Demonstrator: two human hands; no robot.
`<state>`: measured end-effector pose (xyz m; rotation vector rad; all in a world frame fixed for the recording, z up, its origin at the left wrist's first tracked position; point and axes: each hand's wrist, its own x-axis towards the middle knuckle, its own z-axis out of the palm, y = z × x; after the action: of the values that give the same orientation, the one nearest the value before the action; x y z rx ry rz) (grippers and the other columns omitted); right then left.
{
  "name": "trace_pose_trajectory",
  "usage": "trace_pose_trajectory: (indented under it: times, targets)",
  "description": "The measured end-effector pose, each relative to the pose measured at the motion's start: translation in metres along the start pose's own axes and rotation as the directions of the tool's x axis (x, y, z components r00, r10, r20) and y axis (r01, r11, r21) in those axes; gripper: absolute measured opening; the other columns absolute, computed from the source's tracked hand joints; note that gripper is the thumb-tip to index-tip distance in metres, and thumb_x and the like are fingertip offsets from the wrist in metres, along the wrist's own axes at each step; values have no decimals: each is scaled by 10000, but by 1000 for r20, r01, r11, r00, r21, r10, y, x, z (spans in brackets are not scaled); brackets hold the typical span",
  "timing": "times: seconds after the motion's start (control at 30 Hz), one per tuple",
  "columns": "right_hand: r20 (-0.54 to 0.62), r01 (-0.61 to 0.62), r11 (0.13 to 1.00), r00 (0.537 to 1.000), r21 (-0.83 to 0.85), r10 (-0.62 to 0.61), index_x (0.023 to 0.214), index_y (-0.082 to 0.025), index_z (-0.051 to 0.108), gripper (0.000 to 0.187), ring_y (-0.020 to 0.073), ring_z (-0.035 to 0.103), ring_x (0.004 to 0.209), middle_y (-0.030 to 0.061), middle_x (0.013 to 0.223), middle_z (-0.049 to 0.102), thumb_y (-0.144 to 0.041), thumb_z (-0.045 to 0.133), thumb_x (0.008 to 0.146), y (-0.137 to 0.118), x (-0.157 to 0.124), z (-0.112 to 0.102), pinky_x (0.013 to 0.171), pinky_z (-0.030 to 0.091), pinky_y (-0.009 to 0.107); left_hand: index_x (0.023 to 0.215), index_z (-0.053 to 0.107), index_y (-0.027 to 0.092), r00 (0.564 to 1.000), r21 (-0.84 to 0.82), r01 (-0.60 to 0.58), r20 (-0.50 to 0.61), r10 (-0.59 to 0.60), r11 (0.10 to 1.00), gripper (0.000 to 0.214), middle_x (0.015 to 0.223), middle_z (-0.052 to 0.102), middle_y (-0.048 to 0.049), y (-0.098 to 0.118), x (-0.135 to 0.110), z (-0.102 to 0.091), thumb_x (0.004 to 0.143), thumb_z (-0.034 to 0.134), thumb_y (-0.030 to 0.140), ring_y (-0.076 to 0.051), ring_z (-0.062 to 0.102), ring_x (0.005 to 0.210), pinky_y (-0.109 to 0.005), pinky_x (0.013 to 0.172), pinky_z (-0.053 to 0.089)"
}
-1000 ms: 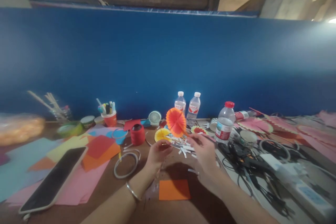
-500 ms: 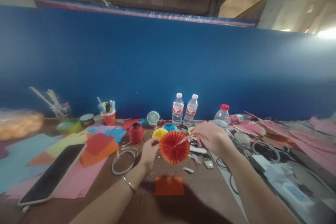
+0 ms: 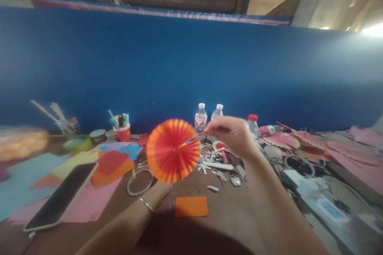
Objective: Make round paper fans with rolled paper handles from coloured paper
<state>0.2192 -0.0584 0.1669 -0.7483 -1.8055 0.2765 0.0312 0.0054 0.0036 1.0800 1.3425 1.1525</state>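
A round pleated paper fan (image 3: 172, 150), red in the middle and orange at the rim, is held up above the brown table (image 3: 227, 215). My right hand (image 3: 233, 133) is closed in a pinch on the thin stick at the fan's right side. My left hand (image 3: 160, 189) sits just below and behind the fan, which hides its fingers. A bangle shows on its wrist. An orange paper square (image 3: 191, 206) lies flat on the table under the fan.
A phone (image 3: 61, 197) lies on coloured paper sheets (image 3: 89, 203) at left, beside a tape ring (image 3: 139, 181). Along a blue partition (image 3: 191, 67) stand a red pen cup (image 3: 122, 130) and water bottles (image 3: 201, 118). Cables and a power strip (image 3: 326, 209) lie right.
The fan has risen off the table and swung left, closer to the camera. My right hand has lifted with the stick. My left hand is now hidden behind the fan.
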Motion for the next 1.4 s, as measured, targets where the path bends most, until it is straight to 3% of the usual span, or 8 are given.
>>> trace_pose_trajectory:
  times: [0.13,0.33,0.43,0.6,0.77,0.93,1.13,1.4]
  targets:
    - [-35,-43,999,999,-33,41,777,-188,637,93,122,585,638,15,693,640,-254,579,747,13,-2,-5,530,477,238,909,591,125,989,-114,-125,65,133,986,248,904,606,-50,-3,6,3,707,625,266,-171,575,789,-319,709,465]
    - [-104,-243,937,956,250,275,797,-188,620,168,107,550,523,7,661,631,-331,547,748,46,-8,11,464,432,229,744,579,154,967,-271,-253,-39,252,929,168,708,586,18,-10,18,-1,605,630,233,-103,533,613,-227,619,413]
    - [-80,-431,902,900,-13,429,722,-181,650,140,126,557,547,7,619,638,-303,596,682,77,-20,35,514,424,236,783,555,177,959,-321,-282,-124,255,904,158,732,572,34,-12,24,-6,636,595,218,-89,526,647,-206,632,402]
    - [-138,-512,838,859,-189,493,612,-193,647,117,172,580,581,4,580,642,-262,562,651,119,-42,75,590,429,279,844,592,165,972,-394,-226,-24,236,891,240,845,631,-13,-6,23,-6,613,635,210,-130,575,766,-251,715,428]
    - [-187,-517,846,851,-133,491,741,-183,651,182,187,617,673,37,714,680,-285,502,722,117,-53,115,675,453,300,836,654,89,958,-429,-97,204,201,898,295,839,669,-114,-3,13,2,577,701,221,-208,613,781,-336,735,457]
    - [-125,-501,863,862,-71,490,771,-180,651,175,174,631,685,37,745,691,-271,505,742,110,-57,145,659,485,277,831,636,127,981,-530,-96,91,169,842,275,813,667,-73,-8,18,1,618,689,292,-166,613,710,-290,656,468]
    - [56,-460,878,881,-128,470,808,-166,668,214,179,637,640,36,726,693,-309,521,745,129,-49,128,604,498,281,743,601,124,980,-487,-179,-13,198,855,269,736,637,-38,-7,25,-2,612,684,344,-144,589,679,-265,654,452]
    - [167,-280,769,880,-574,445,1217,-160,472,617,267,459,1095,131,1192,538,-261,642,632,170,-49,90,918,326,381,784,601,139,959,-359,-285,-116,260,889,281,761,630,-33,-7,31,-10,655,629,387,-159,568,734,-281,723,427]
